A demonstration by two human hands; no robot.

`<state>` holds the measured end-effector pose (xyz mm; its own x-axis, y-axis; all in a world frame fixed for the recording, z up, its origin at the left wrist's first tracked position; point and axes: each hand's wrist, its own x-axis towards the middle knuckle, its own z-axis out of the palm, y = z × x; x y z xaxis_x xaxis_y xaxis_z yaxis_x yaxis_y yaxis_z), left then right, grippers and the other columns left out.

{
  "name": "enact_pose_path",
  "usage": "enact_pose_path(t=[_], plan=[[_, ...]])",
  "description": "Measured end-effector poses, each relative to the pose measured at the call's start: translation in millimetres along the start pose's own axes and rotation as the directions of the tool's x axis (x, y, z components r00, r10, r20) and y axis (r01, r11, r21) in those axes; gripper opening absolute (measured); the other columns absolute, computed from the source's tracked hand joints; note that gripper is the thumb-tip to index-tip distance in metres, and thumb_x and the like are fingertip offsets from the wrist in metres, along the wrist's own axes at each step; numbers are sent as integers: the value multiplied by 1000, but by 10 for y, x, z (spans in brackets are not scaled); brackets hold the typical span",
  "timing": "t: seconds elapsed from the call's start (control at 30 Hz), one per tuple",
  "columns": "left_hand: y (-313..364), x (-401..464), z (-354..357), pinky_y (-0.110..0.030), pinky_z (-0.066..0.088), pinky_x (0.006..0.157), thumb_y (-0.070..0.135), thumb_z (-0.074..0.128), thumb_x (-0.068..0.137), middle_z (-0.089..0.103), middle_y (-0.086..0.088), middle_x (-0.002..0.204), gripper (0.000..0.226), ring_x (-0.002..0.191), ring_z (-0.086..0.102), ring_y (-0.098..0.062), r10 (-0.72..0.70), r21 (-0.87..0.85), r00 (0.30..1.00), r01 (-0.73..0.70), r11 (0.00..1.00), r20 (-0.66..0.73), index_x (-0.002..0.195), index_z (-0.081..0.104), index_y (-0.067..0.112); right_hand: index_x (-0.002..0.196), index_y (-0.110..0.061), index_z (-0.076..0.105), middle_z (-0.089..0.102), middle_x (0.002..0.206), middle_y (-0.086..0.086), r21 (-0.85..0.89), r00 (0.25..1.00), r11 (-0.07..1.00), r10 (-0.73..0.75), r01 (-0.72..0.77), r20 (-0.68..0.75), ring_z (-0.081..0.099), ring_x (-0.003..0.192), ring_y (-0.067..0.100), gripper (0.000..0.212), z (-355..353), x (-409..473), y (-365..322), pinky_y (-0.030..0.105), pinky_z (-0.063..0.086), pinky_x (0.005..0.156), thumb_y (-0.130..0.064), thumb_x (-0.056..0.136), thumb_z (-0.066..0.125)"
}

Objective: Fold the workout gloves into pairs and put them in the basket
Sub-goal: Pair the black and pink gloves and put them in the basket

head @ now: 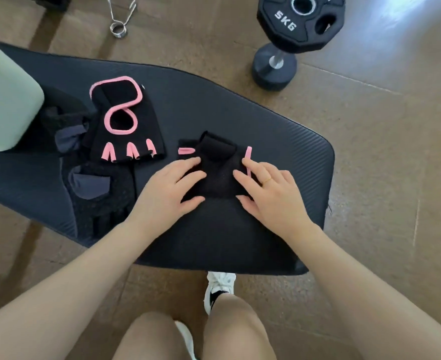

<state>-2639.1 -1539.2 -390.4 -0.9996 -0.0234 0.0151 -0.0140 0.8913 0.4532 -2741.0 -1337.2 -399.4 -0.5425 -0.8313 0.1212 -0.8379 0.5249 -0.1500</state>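
A black glove with pink trim (218,167) lies on the dark mat, partly folded, its wrist strap turned up at the top. My left hand (171,188) presses its left side and my right hand (268,193) presses its right side by a pink edge; both hands rest flat with fingers spread. The matching black-and-pink glove (126,120) lies flat further left. Two black gloves with grey patches lie beside it, one (100,193) near the mat's front edge, the other (66,131) partly under a pale green basket (4,100) at the far left.
The dark exercise mat (240,242) covers the middle of a brown floor. A 5 kg weight plate (300,22) leans on a dumbbell (274,66) at the back right. A metal spring collar (119,27) lies at the back. My knees and white shoes (218,287) are below.
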Motion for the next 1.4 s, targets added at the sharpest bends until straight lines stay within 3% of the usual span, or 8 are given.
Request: enact_pose_path(t=[0.17, 0.33, 0.57, 0.7, 0.9, 1.0, 1.2, 1.4], plan=[[-101, 67, 1, -24, 41, 91, 10, 55, 64, 66, -4, 117, 39, 104, 62, -24, 17, 25, 996, -15, 1000, -91, 102, 65, 10, 87, -7, 67, 72, 100, 8, 16, 983, 999, 53, -52, -175, 64, 71, 27, 25, 51, 135, -80, 34, 52, 51, -20, 75, 49], [-13, 83, -162, -9, 41, 73, 14, 62, 82, 66, 13, 72, 16, 67, 57, 7, -179, -302, 951, 99, 948, -250, 96, 65, 21, 104, -8, 58, 62, 77, 0, 504, 915, 825, 374, -255, -150, 59, 69, 19, 30, -72, 254, -197, 32, 48, 63, -31, 92, 42], [-1, -225, -444, -10, 50, 60, 8, 62, 83, 65, 3, 78, 16, 68, 61, 2, -438, -770, 894, 216, 601, -91, 82, 59, 24, 89, -19, 60, 61, 71, -10, 787, 884, 510, 458, -347, 93, 56, 59, -1, 15, -315, 358, -500, 16, 45, 53, -26, 94, 48], [-63, -406, -351, -23, 56, 64, 14, 67, 80, 65, -1, 74, 13, 64, 62, -4, -472, -631, 881, 352, 691, -24, 87, 59, 21, 86, -14, 63, 61, 64, -1, 610, 889, 651, 381, -452, 252, 53, 53, 6, 20, -241, 302, -516, 21, 44, 53, -32, 90, 55], [-82, -469, -138, -42, 45, 88, 13, 61, 77, 60, -13, 106, 35, 98, 54, -34, -154, 84, 919, 197, 977, -363, 111, 60, 7, 101, -17, 65, 58, 95, -1, 288, 949, 912, 313, -292, -28, 55, 88, 17, 23, 60, 277, -497, 34, 50, 69, -34, 88, 59], [19, -416, -122, -36, 48, 83, 25, 36, 85, 64, -8, 107, 40, 96, 60, -27, -19, 13, 988, 21, 1000, -151, 107, 64, 8, 99, -15, 71, 62, 95, 8, 160, 982, 982, 119, -95, -147, 58, 81, 28, 25, 45, 320, -527, 36, 52, 60, -30, 85, 57], [60, -366, -33, -26, 56, 62, 33, 36, 85, 65, 2, 116, 43, 97, 66, -14, 43, 168, 999, -40, 985, -11, 112, 64, 15, 127, -16, 55, 50, 122, 3, 254, 978, 961, 55, -107, 204, 44, 113, 20, 38, -103, 362, -462, 24, 34, 93, -27, 90, 56], [11, -280, -75, -29, 35, 103, 30, 32, 98, 15, 20, 153, 46, 135, 30, -8, -119, 171, 988, 101, 980, 101, 143, 24, 29, 110, -10, 59, 52, 114, 7, 263, 976, 948, 136, -179, 171, 50, 107, 22, 23, -133, 473, -584, 29, 42, 90, -14, 88, 59]])
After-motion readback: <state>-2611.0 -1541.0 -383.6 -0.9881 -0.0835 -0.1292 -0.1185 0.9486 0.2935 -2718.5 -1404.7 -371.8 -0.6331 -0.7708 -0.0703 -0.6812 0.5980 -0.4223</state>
